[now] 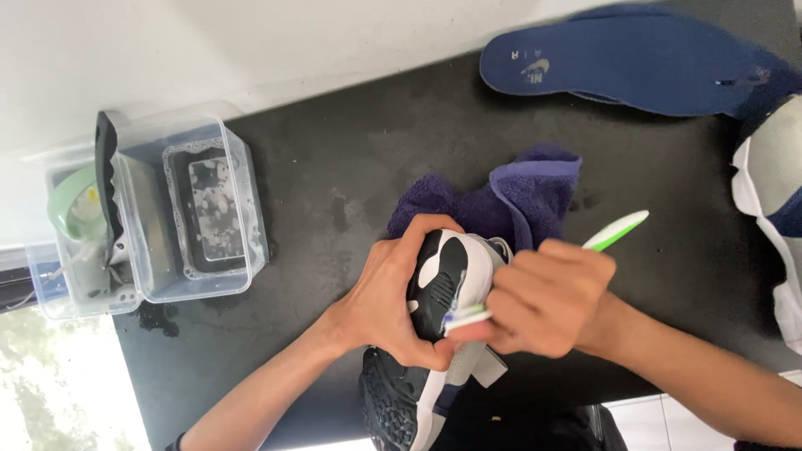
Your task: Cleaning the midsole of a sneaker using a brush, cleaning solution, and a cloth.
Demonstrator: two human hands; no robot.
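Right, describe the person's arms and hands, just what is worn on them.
Both hands are bare, with no gloves or rings visible. The left hand and right hand lead into bare forearms with no sleeves in view. A thin dark band shows at the left arm's lower edge.

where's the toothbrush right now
In the head view, the toothbrush is right of centre, gripped in the right hand, its head against the shoe held by the left hand.

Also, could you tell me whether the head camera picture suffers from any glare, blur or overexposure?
In the head view, the bottom-left corner is washed out by daylight; the wall above is pale and featureless; the right hand with the toothbrush looks slightly motion-blurred; the shoe and plastic tub stay fairly sharp.
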